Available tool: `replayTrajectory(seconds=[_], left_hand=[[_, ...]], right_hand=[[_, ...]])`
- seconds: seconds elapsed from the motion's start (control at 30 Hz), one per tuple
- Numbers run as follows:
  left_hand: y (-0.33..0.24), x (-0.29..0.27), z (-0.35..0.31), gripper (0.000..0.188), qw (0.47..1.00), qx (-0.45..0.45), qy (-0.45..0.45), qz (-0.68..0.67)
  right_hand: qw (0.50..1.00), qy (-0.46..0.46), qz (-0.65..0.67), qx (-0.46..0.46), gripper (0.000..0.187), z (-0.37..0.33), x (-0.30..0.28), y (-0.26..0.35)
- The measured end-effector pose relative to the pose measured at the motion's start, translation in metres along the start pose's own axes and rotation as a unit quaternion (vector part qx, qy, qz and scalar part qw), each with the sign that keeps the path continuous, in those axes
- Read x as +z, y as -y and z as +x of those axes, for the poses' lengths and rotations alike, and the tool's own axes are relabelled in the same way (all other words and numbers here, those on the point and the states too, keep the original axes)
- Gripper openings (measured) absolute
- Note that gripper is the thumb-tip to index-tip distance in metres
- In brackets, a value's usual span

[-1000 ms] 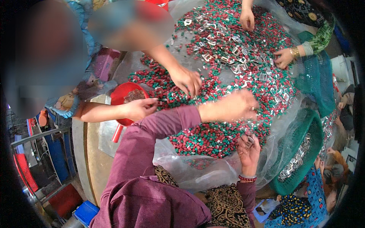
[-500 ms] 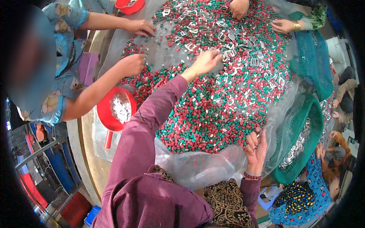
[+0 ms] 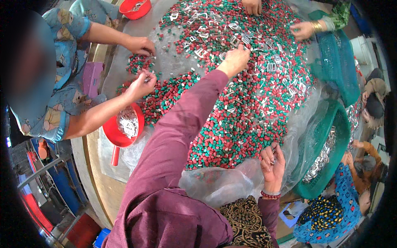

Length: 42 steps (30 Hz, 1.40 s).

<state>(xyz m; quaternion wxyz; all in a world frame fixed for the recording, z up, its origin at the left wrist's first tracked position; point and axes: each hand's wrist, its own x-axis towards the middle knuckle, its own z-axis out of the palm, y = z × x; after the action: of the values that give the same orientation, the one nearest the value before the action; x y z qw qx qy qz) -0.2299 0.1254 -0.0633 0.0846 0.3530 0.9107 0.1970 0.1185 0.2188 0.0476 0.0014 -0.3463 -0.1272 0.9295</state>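
And here goes the left hand, stretched far across the table on its maroon sleeve, fingertips pointing down among the metal buckles; those frames lie scattered over a broad spread of red and green pieces, thickest toward the far half, with one right by the fingertips; the fingers are drawn narrow, but whether they have metal between them I cannot tell, since the back of the hand hides it; down near the body the right hand sits palm up at the near edge of the spread, over the clear plastic sheet, fingers curled toward the thumb; there may be a small glint between them, yet I cannot tell what, if anything, it holds; to its right leans a green basket with silvery metal pieces in it; my call is that the step in hand is picking metal out of the mix, left hand reaching, right hand waiting close; the next move, I judge, calls for a tidy fingertip pinch on one frame and a clean lift, without dragging the small stuff along; on the left a co-worker's two hands, well apart from these, work beside a red pan of silvery slivers.
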Motion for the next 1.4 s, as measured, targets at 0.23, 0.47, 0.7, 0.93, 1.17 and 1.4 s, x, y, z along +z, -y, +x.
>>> replayTrajectory(seconds=[0.23, 0.47, 0.7, 0.93, 1.17, 1.4], left_hand=[[0.045, 0.005, -0.123, 0.022, 0.989, 0.1, 0.092, 0.05], [0.026, -0.094, -0.167, 0.029, 0.987, 0.039, 0.028, -0.155], [-0.061, -0.087, -0.206, 0.018, 0.875, 0.134, 0.193, -0.424], [-0.082, -0.084, -0.155, 0.027, 0.938, 0.197, 0.047, -0.28], [0.038, -0.006, -0.096, 0.037, 0.972, 0.179, 0.049, 0.146], [0.023, -0.016, -0.078, 0.02, 0.973, 0.041, 0.03, -0.224]], right_hand=[[0.999, 0.033, 0.034, 0.025, 0.018, 0.011, 0.012, -0.024], [0.985, 0.104, -0.111, 0.077, 0.032, 0.02, 0.023, -0.06], [0.989, 0.072, -0.028, 0.125, 0.057, 0.016, 0.047, -0.076], [0.993, 0.082, 0.045, 0.067, 0.02, 0.024, -0.002, -0.047], [0.988, 0.081, 0.09, 0.095, 0.017, 0.012, -0.002, -0.017], [0.988, 0.076, -0.046, 0.124, 0.031, 0.008, 0.009, -0.038]])
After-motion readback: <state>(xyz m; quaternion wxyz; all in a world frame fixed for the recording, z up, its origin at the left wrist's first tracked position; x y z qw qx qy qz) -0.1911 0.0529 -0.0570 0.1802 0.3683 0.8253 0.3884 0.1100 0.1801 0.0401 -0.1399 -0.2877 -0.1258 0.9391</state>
